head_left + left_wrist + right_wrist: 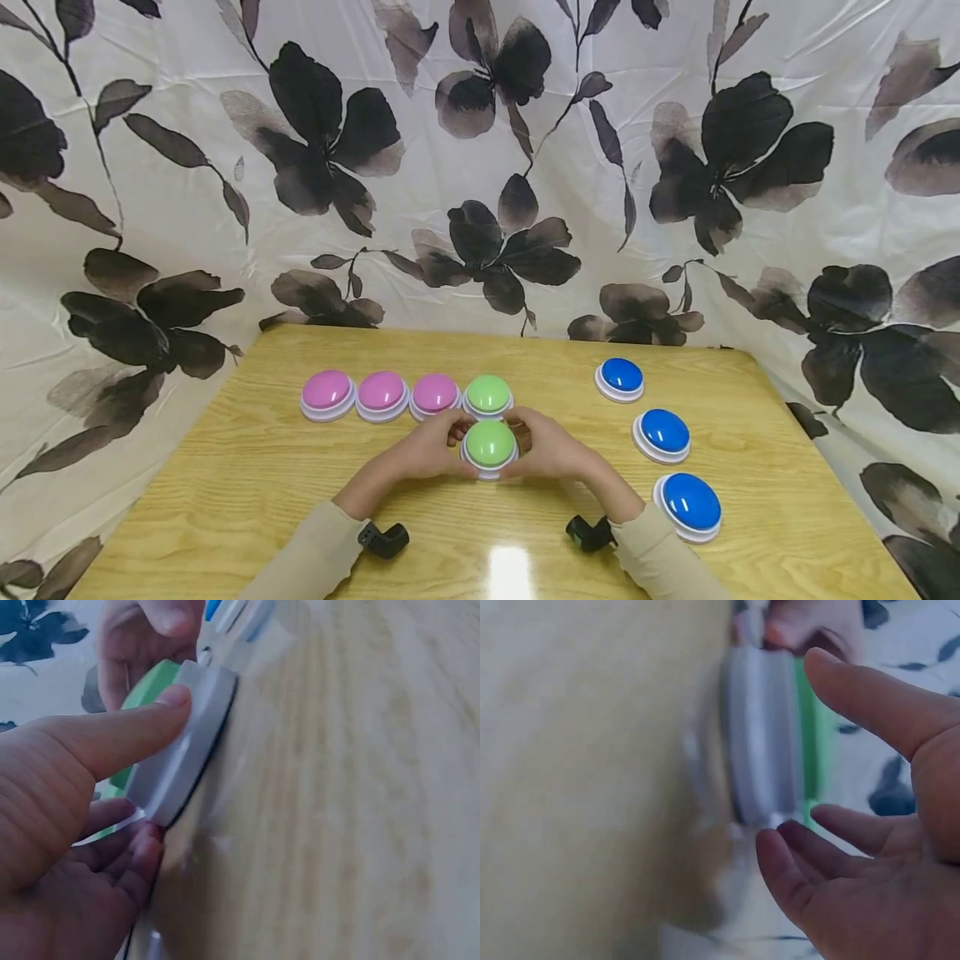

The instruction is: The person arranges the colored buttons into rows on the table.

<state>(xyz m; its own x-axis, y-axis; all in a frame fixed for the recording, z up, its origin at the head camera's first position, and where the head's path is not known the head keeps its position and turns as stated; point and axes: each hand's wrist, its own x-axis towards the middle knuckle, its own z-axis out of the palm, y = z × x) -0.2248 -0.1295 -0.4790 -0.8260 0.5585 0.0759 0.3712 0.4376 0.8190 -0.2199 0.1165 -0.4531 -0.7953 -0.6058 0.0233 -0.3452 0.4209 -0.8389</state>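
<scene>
A green push button [490, 443] with a round white base is between both hands, just in front of another green button [487, 393]. My left hand [430, 443] holds it by the side; in the left wrist view its thumb [169, 705] presses on the white base while the other fingers curl at the lower edge. My right hand [549, 446] is round the opposite side. In the right wrist view its thumb and fingers [784, 862] are spread loosely, the fingertips close to the base. Whether they touch it is hard to tell.
Three pink buttons [382, 392] stand in a row left of the rear green button. Several blue ones [665, 431] include a line of three down the right side of the wooden table [300, 475]. A floral cloth [480, 167] hangs behind the table.
</scene>
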